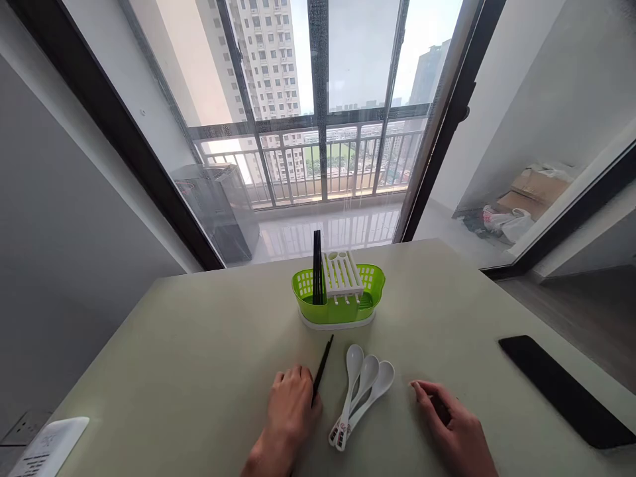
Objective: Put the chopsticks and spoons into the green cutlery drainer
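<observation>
We note the left hand (291, 411) resting knuckles-up on the table (189, 358), fingers curled over the near end of a black chopstick (322, 366), which lies flat and points toward the far side. The right hand (450, 424) rests palm-down, loosely curled and holding nothing, just right of three white ceramic spoons (360, 391) fanned together, handles near. Beyond them stands a green cutlery drainer basket (339, 291), with more black chopsticks (317, 265) upright in its left compartment and a white slotted rack (342, 271) in the middle. A black phone (566, 391) lies at the right. In our judgement, the loose chopstick is being picked up; lifting it calls for a firmer pinch, tipping it upright.
</observation>
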The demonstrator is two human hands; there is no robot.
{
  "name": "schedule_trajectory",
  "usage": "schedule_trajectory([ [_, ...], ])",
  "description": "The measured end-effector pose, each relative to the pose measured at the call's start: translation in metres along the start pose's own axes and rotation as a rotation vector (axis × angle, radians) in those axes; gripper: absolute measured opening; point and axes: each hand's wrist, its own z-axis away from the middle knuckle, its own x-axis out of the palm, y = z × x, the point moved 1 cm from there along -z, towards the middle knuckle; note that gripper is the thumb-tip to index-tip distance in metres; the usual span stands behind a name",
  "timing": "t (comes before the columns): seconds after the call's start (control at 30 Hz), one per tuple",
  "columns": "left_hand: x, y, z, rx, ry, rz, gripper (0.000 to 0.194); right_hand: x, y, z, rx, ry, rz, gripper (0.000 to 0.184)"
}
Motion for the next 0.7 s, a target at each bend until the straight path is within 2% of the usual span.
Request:
schedule_trajectory([
  [0.17,0.002,-0.008,-0.002,-0.052,-0.020,-0.026,0.036,0.001,0.003,-0.001,-0.010,-0.044,0.009,0.048],
  [0.33,0.003,-0.023,0.006,-0.063,0.063,0.063,0.035,0.000,-0.004,0.002,-0.014,0.006,-0.006,0.050],
  [0.4,-0.001,-0.028,0.011,-0.028,0.114,0.170,0.030,0.001,-0.006,0.003,-0.011,0.005,-0.004,0.050],
  [0.47,-0.006,-0.031,0.016,0.050,0.175,0.431,0.023,0.001,-0.007,0.002,-0.005,0.001,-0.005,0.050],
  [0.57,-0.010,-0.027,0.025,0.167,0.212,0.990,0.020,-0.001,-0.010,0.002,0.018,-0.006,-0.046,0.051],
  [0.63,-0.010,-0.022,0.030,0.184,0.204,1.299,0.028,-0.003,-0.016,0.005,0.063,-0.024,-0.104,0.051],
  [0.7,-0.006,-0.015,0.034,0.145,0.205,1.515,0.035,-0.002,-0.026,0.010,0.104,-0.078,-0.203,0.049],
])
